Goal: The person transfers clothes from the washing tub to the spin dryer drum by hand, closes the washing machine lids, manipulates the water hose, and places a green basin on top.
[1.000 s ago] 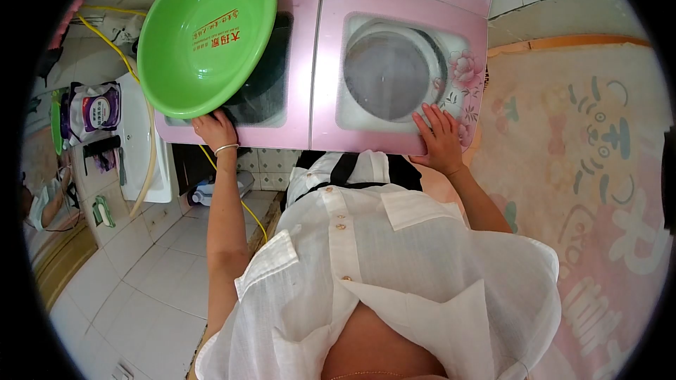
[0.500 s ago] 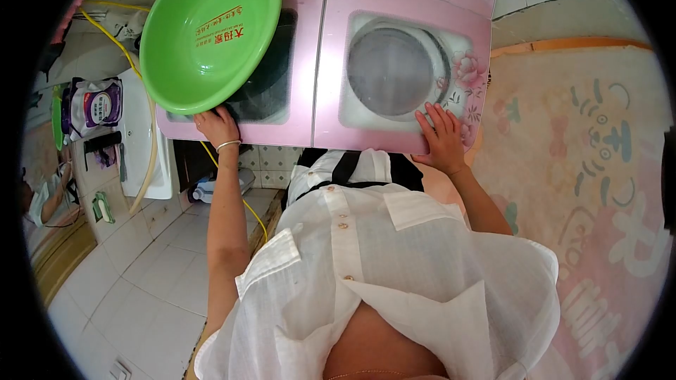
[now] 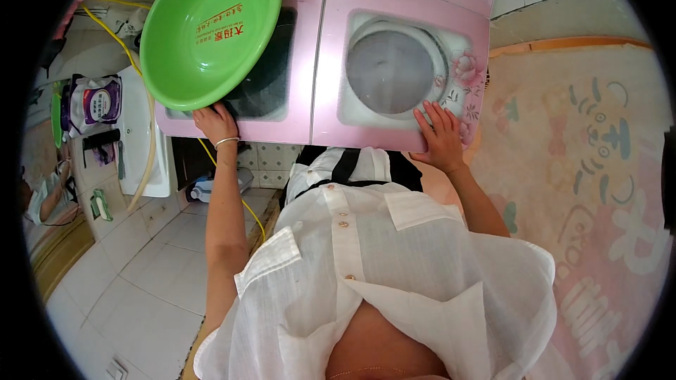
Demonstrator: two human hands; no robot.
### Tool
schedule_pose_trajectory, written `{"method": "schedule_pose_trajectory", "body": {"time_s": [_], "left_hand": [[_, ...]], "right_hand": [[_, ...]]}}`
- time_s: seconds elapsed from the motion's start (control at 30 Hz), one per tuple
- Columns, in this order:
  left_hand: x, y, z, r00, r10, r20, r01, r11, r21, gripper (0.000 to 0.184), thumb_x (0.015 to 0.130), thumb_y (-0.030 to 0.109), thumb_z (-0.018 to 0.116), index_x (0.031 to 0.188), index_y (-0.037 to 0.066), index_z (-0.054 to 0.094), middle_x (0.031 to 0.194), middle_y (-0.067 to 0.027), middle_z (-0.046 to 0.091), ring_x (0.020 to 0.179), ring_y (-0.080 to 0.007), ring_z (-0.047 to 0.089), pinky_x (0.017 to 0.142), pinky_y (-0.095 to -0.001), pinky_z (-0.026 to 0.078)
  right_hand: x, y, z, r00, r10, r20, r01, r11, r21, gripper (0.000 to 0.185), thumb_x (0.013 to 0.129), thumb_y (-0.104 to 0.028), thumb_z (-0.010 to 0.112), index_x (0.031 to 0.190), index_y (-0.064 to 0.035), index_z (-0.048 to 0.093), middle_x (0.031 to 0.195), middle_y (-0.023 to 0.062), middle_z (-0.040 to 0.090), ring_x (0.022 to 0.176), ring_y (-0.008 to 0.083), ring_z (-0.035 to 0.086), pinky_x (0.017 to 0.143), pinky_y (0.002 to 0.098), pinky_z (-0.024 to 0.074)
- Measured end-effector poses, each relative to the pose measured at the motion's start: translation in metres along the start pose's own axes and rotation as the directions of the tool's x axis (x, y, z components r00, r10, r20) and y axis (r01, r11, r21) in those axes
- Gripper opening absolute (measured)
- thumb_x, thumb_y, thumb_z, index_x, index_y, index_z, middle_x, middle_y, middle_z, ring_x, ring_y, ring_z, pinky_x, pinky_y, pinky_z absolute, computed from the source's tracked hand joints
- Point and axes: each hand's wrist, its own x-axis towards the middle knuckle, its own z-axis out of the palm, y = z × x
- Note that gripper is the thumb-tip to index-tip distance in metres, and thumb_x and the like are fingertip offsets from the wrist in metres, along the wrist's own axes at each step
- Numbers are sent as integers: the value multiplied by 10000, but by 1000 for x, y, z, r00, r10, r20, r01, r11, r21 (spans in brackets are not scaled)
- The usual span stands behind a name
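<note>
A pink washing machine (image 3: 320,63) with two see-through lid windows stands in front of me. My right hand (image 3: 441,137) lies open on the front edge of its right lid, fingers spread beside the printed flowers. Inside the round opening (image 3: 391,72) under that lid, something grey and blurred shows. A green basin (image 3: 204,35) with red lettering sits tilted over the left lid. At the basin's lower rim, my left hand (image 3: 216,124), with a bracelet at the wrist, rests on the machine's front edge; it looks open, its fingertips partly hidden by the rim.
To the left are a white sink (image 3: 144,137), a pale hose, a yellow cord (image 3: 113,32), a purple-and-white package (image 3: 97,105) and a green soap dish (image 3: 101,205). A bottle (image 3: 204,190) lies low beside the machine. A patterned pink sheet (image 3: 563,169) covers the right side.
Both hands keep their places on the machine. The basin and machine have shifted very slightly in view. The grey surface inside the right window looks a little different.
</note>
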Motion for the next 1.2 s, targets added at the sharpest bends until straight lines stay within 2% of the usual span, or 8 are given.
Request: {"method": "schedule_pose_trajectory", "body": {"time_s": [0.43,1.2], "left_hand": [[1,1,0,1000,-4,-22,4,1000,1,394,859,175,492,1128,-110,458,1092,-311,490,1008,-460,441,886,-497,345],[1,-2,2,1000,-16,-10,16,1000,3,405,853,190,498,1129,-104,467,1119,-300,496,1029,-459,445,897,-497,347]], "right_hand": [[0,-1,0,1000,-1,-9,1,1000,-8,870,547,-389,750,1320,-148,431,1384,108,382,1275,261,360,1040,443,262],[-1,-1,1,1000,0,-12,0,1000,8,867,548,-377,748,1317,-133,430,1387,119,374,1279,268,352,1039,446,259]]}}
